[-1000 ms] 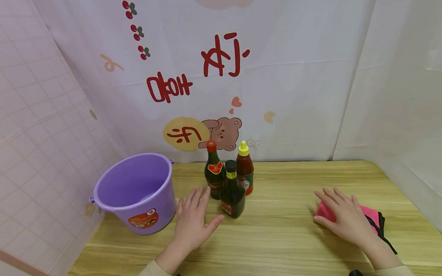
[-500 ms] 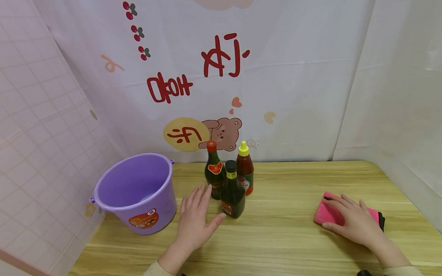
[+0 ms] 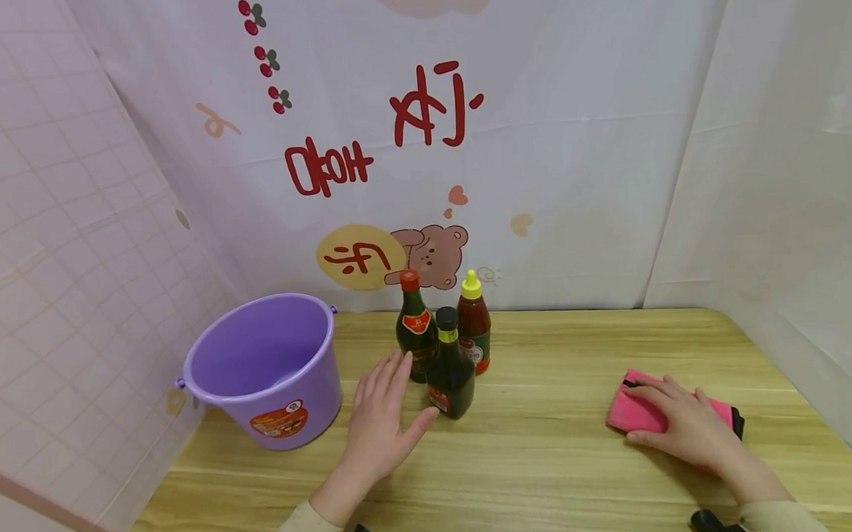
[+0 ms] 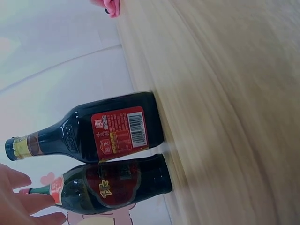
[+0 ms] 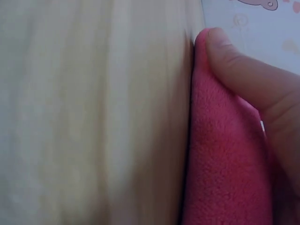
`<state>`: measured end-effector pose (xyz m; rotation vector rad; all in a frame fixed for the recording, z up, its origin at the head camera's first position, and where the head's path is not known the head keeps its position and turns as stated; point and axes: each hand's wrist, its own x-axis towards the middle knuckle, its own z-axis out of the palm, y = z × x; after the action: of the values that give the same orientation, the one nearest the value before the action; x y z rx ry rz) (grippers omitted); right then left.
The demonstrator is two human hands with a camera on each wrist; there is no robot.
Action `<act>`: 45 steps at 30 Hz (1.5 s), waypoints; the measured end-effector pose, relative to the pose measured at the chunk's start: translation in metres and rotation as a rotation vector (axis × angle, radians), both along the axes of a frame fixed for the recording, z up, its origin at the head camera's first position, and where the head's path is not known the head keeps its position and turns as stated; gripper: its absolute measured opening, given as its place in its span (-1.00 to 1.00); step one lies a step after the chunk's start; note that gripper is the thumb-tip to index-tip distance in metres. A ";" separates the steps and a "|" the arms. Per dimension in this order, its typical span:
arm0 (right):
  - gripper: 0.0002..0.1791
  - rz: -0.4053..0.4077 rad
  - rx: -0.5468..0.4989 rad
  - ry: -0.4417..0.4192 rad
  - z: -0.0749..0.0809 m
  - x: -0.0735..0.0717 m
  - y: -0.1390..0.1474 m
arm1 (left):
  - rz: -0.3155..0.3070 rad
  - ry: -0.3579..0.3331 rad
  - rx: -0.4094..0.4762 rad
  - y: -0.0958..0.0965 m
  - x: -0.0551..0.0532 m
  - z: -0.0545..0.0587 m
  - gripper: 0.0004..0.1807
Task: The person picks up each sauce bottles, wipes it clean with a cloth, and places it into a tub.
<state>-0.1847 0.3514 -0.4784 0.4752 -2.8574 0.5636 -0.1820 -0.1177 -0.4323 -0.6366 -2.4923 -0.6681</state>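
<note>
My right hand (image 3: 690, 429) grips a folded pink cloth (image 3: 627, 412) with black edging, on the right of the wooden table. In the right wrist view the thumb lies against the fuzzy cloth (image 5: 225, 140), close along the tabletop. My left hand (image 3: 378, 427), fingers extended and thumb spread, holds nothing. It is between the purple bucket (image 3: 325, 397) and a group of upright bottles: a dark bottle with a black cap (image 3: 451, 376), a green bottle with a red cap (image 3: 416, 322) and a red sauce bottle with a yellow tip (image 3: 474, 315). Its fingertips overlap the green bottle's base in the head view.
The wooden table (image 3: 549, 467) ends at a white printed cloth backdrop (image 3: 572, 172) behind the bottles. A gridded wall covering (image 3: 75, 234) rises on the left beside the bucket.
My right hand has shifted right and slightly down, closing on the pink cloth, whose far left corner now shows; its dangling black strap is out of sight. The left hand has barely moved.
</note>
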 end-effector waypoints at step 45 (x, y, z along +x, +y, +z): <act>-0.54 -0.005 0.063 0.113 0.002 -0.012 0.010 | -0.091 -0.198 0.447 0.043 -0.038 0.031 -0.18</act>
<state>-0.1962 0.3614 -0.4769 0.4938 -2.7749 0.4323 -0.2202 -0.0748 -0.4010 -0.5340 -2.3738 -1.3293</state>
